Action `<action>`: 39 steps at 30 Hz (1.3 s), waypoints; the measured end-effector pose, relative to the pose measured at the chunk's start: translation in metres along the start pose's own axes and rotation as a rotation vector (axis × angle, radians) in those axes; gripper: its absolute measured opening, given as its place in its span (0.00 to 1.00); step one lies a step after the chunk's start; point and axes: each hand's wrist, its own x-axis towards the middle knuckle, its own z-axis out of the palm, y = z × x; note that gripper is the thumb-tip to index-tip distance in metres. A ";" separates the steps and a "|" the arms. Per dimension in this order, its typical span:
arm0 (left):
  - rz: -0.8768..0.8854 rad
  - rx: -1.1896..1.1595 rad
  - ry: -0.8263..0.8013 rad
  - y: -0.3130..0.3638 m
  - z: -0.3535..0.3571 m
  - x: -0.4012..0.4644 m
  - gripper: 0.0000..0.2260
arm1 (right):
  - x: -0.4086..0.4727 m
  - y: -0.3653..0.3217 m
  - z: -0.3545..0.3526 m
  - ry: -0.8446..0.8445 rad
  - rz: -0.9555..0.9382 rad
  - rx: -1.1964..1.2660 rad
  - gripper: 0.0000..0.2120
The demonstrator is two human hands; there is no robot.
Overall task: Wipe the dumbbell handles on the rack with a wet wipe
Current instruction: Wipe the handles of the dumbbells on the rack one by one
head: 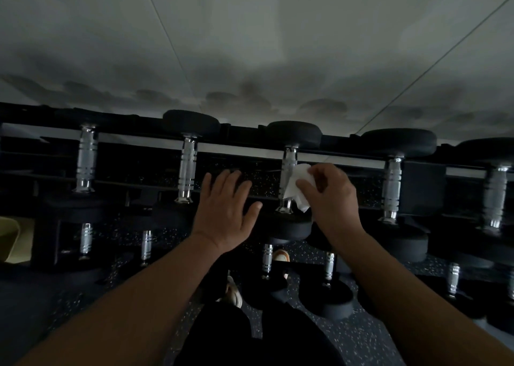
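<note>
Slipping is my worry: my right hand (329, 198) pinches the wet wipe (296, 186) against the middle dumbbell handle (289, 168) on the rack (239, 131). Left of that handle, my left hand (225, 215) hovers flat-fingered, seemingly touching nothing, so the dumbbell may roll.

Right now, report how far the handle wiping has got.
Done: cannot tell; no handle shows it. In hand: right hand presses the wet wipe against the middle top-row dumbbell handle; left hand hovers open. Left: possibly the handle to its right and the lower row.
</note>
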 end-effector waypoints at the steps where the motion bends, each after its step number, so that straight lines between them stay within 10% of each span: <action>1: 0.001 0.026 -0.001 -0.012 -0.003 0.000 0.29 | 0.003 -0.002 0.003 0.011 -0.001 0.011 0.11; 39: -0.004 0.125 -0.067 -0.048 -0.015 0.004 0.27 | 0.016 0.000 0.050 0.001 0.019 -0.098 0.16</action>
